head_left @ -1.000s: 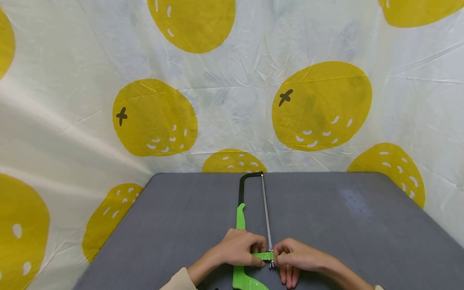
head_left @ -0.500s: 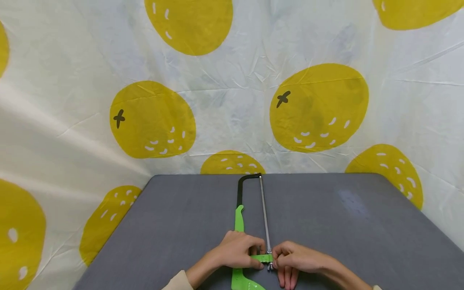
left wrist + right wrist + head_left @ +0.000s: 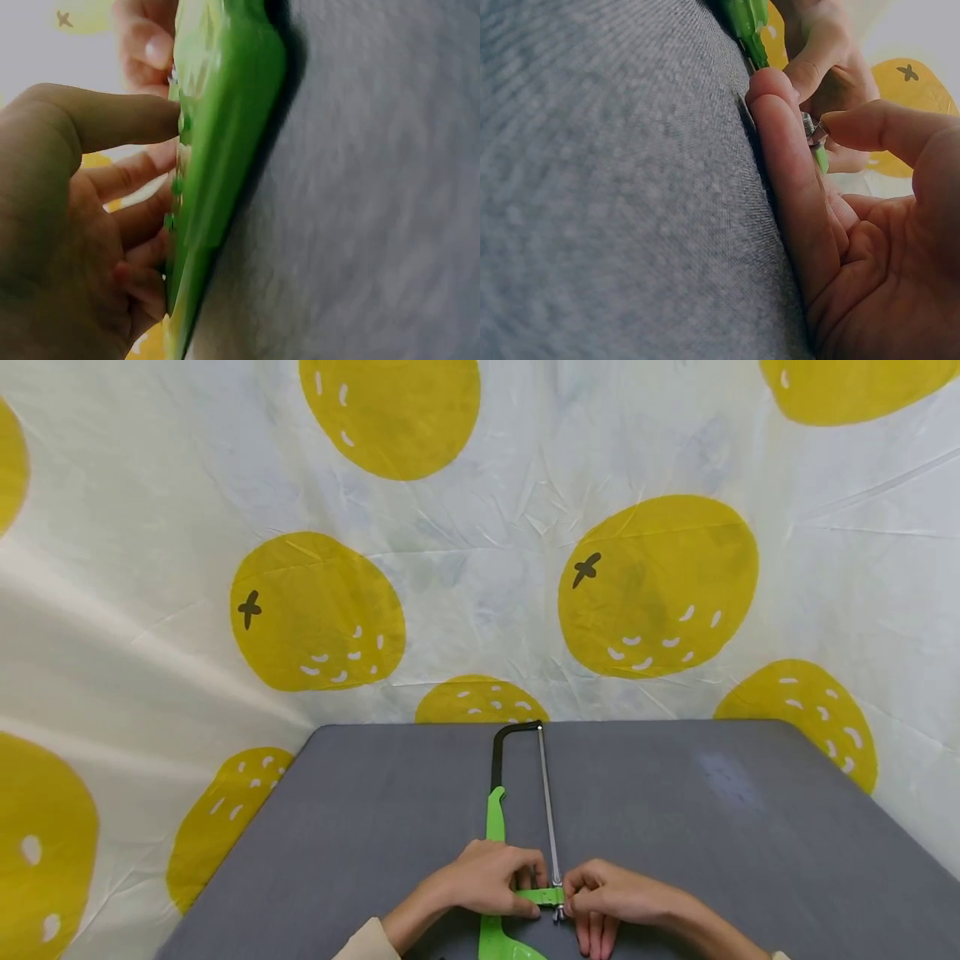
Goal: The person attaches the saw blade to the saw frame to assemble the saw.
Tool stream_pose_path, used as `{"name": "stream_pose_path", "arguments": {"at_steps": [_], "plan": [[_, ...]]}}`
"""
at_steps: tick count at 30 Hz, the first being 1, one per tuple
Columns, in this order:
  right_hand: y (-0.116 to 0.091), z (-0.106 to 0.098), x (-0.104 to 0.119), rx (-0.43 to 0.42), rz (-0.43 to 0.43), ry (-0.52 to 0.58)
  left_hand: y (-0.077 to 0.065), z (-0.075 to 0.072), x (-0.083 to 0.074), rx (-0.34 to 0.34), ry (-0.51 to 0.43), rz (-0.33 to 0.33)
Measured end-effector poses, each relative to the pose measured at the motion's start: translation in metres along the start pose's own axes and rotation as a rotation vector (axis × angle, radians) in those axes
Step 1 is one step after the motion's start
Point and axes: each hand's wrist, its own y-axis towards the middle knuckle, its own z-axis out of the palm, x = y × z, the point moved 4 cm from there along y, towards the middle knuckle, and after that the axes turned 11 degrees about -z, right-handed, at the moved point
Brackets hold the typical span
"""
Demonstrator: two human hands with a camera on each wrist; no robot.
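A hacksaw [image 3: 495, 814] with a green and black frame lies on the grey table, its handle toward me and its thin metal blade [image 3: 547, 802] on the right side. My left hand [image 3: 487, 877] reaches over the frame and grips the short green arm [image 3: 542, 896] near the handle between thumb and fingers. At the blade's near end, my right hand [image 3: 611, 889] pinches the small metal wing nut [image 3: 817, 131], thumb tip against it, other fingers resting low by the cloth. Seen from the left wrist, the green frame [image 3: 232, 120] hides part of the left fingers.
Grey cloth covers the table [image 3: 390, 793], with a pale patch [image 3: 727, 781] at the right. A white curtain [image 3: 480, 602] printed with yellow fruit hangs along the back and both sides. The saw's far end reaches close to the table's back edge.
Both hands keep their places at the hacksaw's near end, with only slight finger movement. The whole head view has shifted slightly.
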Motion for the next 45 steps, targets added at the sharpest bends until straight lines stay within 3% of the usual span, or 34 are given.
{"name": "stream_pose_path", "arguments": {"at_steps": [4, 11, 14, 20, 28, 37, 45], "plan": [[0.001, -0.002, 0.000, -0.002, -0.018, -0.011, -0.001, -0.006, 0.000, 0.074, -0.063, 0.000], [0.000, -0.004, -0.001, 0.006, -0.008, 0.008, -0.001, -0.011, -0.004, 0.086, -0.091, 0.048], [0.000, -0.004, -0.001, 0.000, -0.003, 0.010, -0.001, -0.013, -0.009, 0.040, -0.023, 0.054], [-0.001, -0.006, 0.000, 0.014, -0.029, 0.002, -0.007, -0.019, -0.024, -0.092, 0.214, 0.068], [0.001, -0.006, 0.000, -0.005, -0.011, 0.006, -0.013, -0.020, -0.035, -0.173, 0.399, 0.098], [0.000, -0.005, -0.001, -0.015, -0.008, 0.004, -0.012, -0.019, -0.031, -0.152, 0.335, 0.101], [-0.004, -0.013, 0.011, -0.020, -0.005, -0.005, -0.008, -0.021, -0.027, -0.116, 0.283, 0.061]]}}
